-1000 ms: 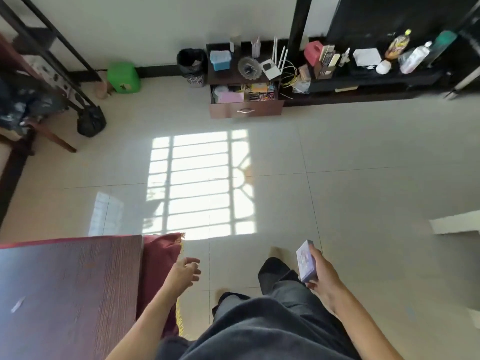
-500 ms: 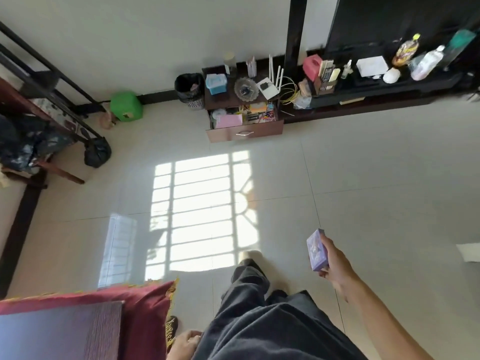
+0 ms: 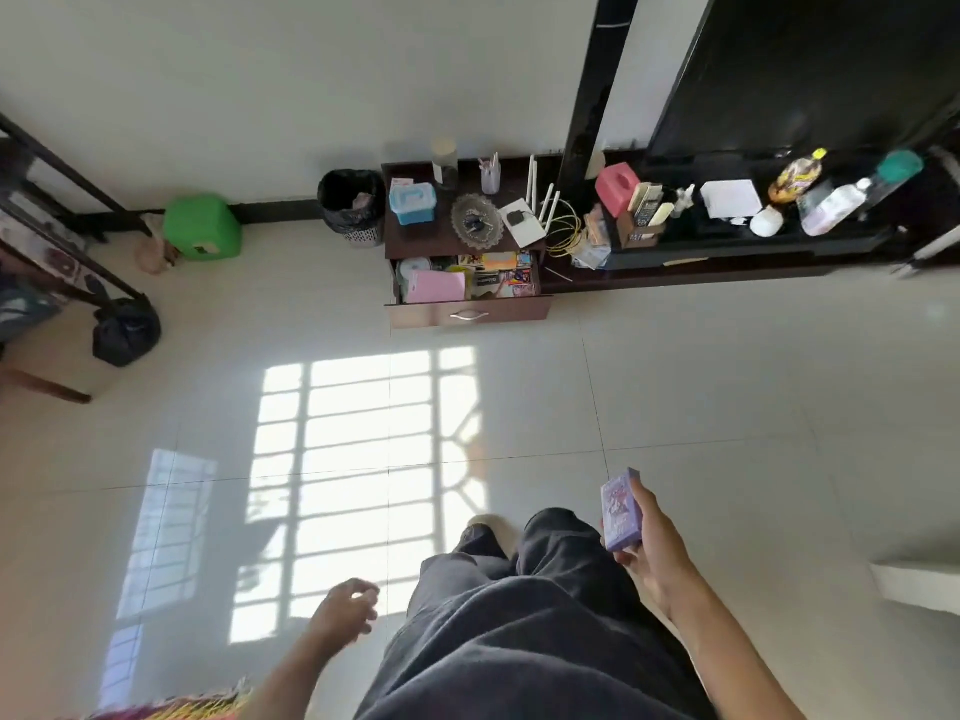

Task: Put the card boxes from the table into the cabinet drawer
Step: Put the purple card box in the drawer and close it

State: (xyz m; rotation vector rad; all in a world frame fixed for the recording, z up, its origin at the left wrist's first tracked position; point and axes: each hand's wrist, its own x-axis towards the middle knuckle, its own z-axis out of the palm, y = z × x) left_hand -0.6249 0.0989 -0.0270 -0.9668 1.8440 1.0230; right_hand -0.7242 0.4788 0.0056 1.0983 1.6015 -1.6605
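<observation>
A purple card box (image 3: pixel 619 509) is gripped upright in my right hand (image 3: pixel 655 553), low at the right above the tiled floor. My left hand (image 3: pixel 345 610) hangs beside my leg, blurred, fingers loosely curled, holding nothing. Far ahead against the wall stands a small dark brown cabinet (image 3: pixel 415 241) with its top drawer (image 3: pixel 470 315) pulled open. In the drawer lie a pink folder, colourful card boxes and other small items. The table is out of view except for a fringed red cloth edge (image 3: pixel 171 709) at the bottom left.
A black bin (image 3: pixel 352 206) and a green stool (image 3: pixel 202 227) stand left of the cabinet. A long low black shelf (image 3: pixel 727 252) with bottles and boxes runs to the right. A black bag (image 3: pixel 126 331) sits by dark furniture at the left. A white object (image 3: pixel 917 584) lies on the floor at the right.
I have walked towards the cabinet, which now looks larger. The table has dropped out of view. My left hand has swung forward beside my leg. The purple box stays in my right hand.
</observation>
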